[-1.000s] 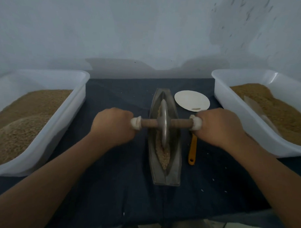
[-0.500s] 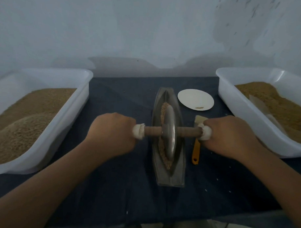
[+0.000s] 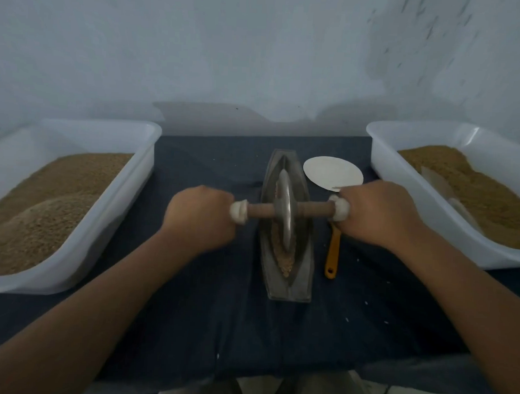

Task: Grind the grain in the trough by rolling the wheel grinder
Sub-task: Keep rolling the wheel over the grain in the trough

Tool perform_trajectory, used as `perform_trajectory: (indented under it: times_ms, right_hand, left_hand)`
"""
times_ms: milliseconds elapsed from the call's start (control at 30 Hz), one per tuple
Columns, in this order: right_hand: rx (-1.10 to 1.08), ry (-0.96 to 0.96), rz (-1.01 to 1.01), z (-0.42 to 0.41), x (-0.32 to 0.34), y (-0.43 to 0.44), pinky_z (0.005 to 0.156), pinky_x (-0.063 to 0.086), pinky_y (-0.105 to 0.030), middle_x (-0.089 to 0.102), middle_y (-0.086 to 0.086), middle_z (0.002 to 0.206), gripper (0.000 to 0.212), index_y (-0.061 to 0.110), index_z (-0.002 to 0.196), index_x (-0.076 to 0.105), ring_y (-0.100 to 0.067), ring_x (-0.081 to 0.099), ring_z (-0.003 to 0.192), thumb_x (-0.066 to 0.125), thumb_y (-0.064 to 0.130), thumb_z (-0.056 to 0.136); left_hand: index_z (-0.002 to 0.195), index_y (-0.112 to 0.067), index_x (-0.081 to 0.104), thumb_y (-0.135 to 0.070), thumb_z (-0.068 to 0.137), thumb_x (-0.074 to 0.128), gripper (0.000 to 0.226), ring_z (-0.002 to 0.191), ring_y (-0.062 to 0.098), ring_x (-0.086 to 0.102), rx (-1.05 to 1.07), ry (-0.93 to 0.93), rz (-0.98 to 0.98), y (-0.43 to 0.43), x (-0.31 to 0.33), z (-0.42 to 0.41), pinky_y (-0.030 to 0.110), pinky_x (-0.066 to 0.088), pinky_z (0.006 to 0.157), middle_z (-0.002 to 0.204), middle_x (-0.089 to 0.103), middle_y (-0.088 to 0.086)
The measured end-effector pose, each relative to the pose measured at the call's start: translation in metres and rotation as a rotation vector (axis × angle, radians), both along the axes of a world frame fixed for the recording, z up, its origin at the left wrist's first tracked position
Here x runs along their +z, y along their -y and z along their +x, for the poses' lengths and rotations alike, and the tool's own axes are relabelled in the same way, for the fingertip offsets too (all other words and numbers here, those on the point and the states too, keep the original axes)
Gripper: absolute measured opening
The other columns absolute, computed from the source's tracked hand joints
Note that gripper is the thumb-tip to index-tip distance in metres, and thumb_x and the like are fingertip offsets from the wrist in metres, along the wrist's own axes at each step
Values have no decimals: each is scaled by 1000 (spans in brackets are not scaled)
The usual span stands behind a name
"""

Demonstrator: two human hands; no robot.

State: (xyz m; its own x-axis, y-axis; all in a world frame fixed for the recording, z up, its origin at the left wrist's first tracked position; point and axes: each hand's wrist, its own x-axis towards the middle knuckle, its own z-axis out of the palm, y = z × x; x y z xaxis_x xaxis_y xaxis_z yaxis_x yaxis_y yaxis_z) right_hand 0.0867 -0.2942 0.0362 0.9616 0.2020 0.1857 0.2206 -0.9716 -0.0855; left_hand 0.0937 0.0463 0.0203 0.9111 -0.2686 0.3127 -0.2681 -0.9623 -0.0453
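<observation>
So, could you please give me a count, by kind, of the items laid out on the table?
white plastic tubs: 2
trough: 1
wheel grinder: 1
white round plate: 1
orange-handled tool: 1
Total: 6

Single view from my head, above the near edge of the table (image 3: 207, 318), facing forward and down toward the far wall (image 3: 228, 54), at close range.

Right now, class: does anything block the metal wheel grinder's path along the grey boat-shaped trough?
Nothing visible does. The metal wheel grinder sits in the grey boat-shaped trough; only brown grain lies inside. The orange-handled tool lies outside it.
</observation>
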Motion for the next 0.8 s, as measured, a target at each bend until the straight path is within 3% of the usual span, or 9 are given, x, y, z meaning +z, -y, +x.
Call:
perform_trajectory:
  times_ms: [133, 233, 300, 433, 567, 700, 800]
  right_hand:
    - [118, 187, -22, -28, -6, 6, 46, 52, -39, 46, 16, 50, 23, 43, 61, 41, 0, 46, 46, 43, 63, 71]
    - [28, 160, -37, -5, -9, 0, 54, 51, -34, 52, 13, 58, 32, 37, 65, 46, -4, 51, 52, 51, 63, 82]
    - [-57, 200, -58, 24, -10, -5, 60, 53, -36, 56, 10, 66, 34, 34, 70, 44, -12, 55, 58, 59, 53, 93]
    - [-165, 156, -109, 55, 2, -12, 66, 57, -40, 57, 4, 71, 37, 30, 68, 43, -17, 54, 63, 62, 45, 97]
    - [-112, -71, -137, 24, 4, -7, 56, 49, -32, 60, 9, 64, 34, 31, 69, 59, -7, 56, 58, 52, 56, 91]
    - [-15, -86, -45, -33, 6, 0, 46, 33, -26, 55, 14, 53, 39, 37, 59, 53, 1, 52, 49, 40, 73, 66]
    - [-32, -65, -38, -25, 5, -5, 51, 40, -30, 56, 12, 57, 40, 34, 62, 55, -3, 53, 53, 45, 68, 80]
  left_hand:
    - [58, -31, 34, -50, 74, 66, 41, 40, 2, 32, -51, 94, 36, -14, -8, -35, 18, 15, 44, 48, 36, -14]
    - [61, -28, 45, -49, 79, 60, 31, 48, 8, 42, -9, -5, -11, -3, -4, -4, 22, 25, 47, 56, 47, -12]
    - [66, -26, 54, -47, 81, 59, 26, 57, 15, 53, 56, -52, -49, 11, 7, 31, 27, 39, 53, 64, 54, -10]
    - [70, -25, 60, -55, 86, 58, 35, 67, 22, 63, 100, -86, -60, 30, 27, 63, 34, 54, 63, 73, 63, -5]
    - [65, -26, 52, -46, 82, 61, 27, 54, 16, 53, 7, -42, 27, 13, 19, 29, 27, 39, 50, 62, 56, -8]
    - [57, -32, 29, -56, 72, 63, 43, 39, 2, 27, -149, 175, 105, -8, 8, -17, 17, 13, 45, 47, 33, -14]
    - [59, -30, 40, -53, 75, 63, 36, 46, 7, 41, -98, 50, 74, -4, 2, 2, 21, 22, 46, 53, 44, -12]
